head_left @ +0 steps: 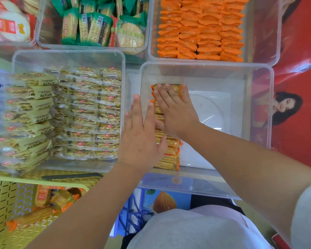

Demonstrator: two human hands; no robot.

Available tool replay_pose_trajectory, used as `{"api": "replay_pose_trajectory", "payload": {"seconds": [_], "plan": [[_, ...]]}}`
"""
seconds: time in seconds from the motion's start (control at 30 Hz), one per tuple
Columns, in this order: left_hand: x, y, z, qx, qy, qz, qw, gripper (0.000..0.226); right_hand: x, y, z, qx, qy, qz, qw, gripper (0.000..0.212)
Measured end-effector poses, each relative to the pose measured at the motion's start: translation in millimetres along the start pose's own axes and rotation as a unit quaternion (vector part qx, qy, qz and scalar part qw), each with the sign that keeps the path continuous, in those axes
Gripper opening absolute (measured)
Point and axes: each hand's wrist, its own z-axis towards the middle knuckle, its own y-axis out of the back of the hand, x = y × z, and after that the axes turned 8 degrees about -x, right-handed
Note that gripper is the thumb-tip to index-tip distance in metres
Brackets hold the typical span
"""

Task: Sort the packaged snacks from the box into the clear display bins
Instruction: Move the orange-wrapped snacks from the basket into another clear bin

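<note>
Orange-edged cracker packets [169, 156] are lined along the clear bin's [258, 108] left wall. The right hand [176, 109] is laid flat on the packets towards the bin's far wall. The left hand [142, 135] is spread open, fingers straight, over the bin's left wall.

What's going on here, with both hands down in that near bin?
A person is lining up orange-edged cracker packets in a row along the left wall of the near clear bin. The right grip lies flat on top of the row, fingers straight. The left grip is alongside the row's left side, fingers straight, thumb on the packets. The row takes up only the bin's left side. More such packets lie in the yellow basket at lower left.
</note>
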Motion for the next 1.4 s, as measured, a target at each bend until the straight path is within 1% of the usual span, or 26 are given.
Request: {"api": "replay_pose_trajectory", "payload": {"seconds": [0.1,0.23,0.4,0.53,0.6,0.63,0.7,0.77,0.8,0.87,0.9,0.93,0.97,1.0,1.03,1.07,1.1,1.13,1.27,1.4], "plan": [[-1,0,0,0.004,0.001,0.007,1.0,0.095,0,0,4,0.012,0.007,-0.002,1.0,0.099],[-2,2,0,0.024,0.006,0.022,0.999,0.095,-1,-3,4,0.013,0.009,-0.004,1.0,0.094],[-3,4,1,0.027,0.005,0.001,1.0,0.082,2,-7,2,0.003,-0.009,0.017,1.0,0.091],[-5,9,1,0.034,0.015,-0.02,0.999,0.079,2,-2,1,0.016,-0.013,0.015,1.0,0.09],[-6,12,1,0.04,0.017,-0.034,0.999,0.08,2,5,-4,0.005,-0.025,0.04,0.999,0.088],[-7,14,0,0.044,0.019,-0.041,0.998,0.08,4,9,-9,-0.01,-0.037,0.069,0.997,0.086],[-9,19,-9,0.052,0.032,-0.062,0.996,0.081,7,17,-27,-0.036,-0.078,0.164,0.983,0.081],[-11,25,-27,0.051,0.047,-0.1,0.993,0.082,8,22,-49,-0.024,-0.132,0.262,0.956,0.08],[-11,27,-39,0.049,0.055,-0.125,0.989,0.083,8,25,-60,0.006,-0.163,0.309,0.937,0.082],[-11,32,-63,0.052,0.075,-0.173,0.981,0.084,7,30,-81,0.1,-0.211,0.388,0.892,0.092],[-10,34,-74,0.06,0.086,-0.191,0.976,0.084,9,33,-90,0.134,-0.215,0.41,0.876,0.096],[-9,35,-84,0.069,0.101,-0.207,0.971,0.084,11,34,-98,0.155,-0.206,0.416,0.872,0.097],[-9,35,-93,0.077,0.117,-0.223,0.965,0.085,15,34,-105,0.168,-0.179,0.399,0.883,0.095],[-8,35,-100,0.086,0.131,-0.236,0.959,0.085,19,32,-110,0.171,-0.137,0.351,0.91,0.091],[-8,33,-105,0.094,0.14,-0.24,0.956,0.085,23,29,-113,0.164,-0.086,0.279,0.942,0.086],[-8,33,-109,0.1,0.143,-0.238,0.955,0.084,26,26,-114,0.156,-0.043,0.206,0.965,0.084],[-8,32,-112,0.103,0.142,-0.237,0.956,0.084,29,24,-112,0.152,-0.022,0.159,0.975,0.084],[-7,31,-113,0.104,0.139,-0.237,0.956,0.084,31,22,-108,0.158,-0.022,0.136,0.978,0.086],[-6,30,-113,0.105,0.124,-0.237,0.958,0.083,37,14,-92,0.216,-0.023,0.121,0.969,0.096],[-6,26,-114,0.098,0.127,-0.236,0.958,0.084,38,14,-86,0.24,-0.005,0.141,0.961,0.104]]}}
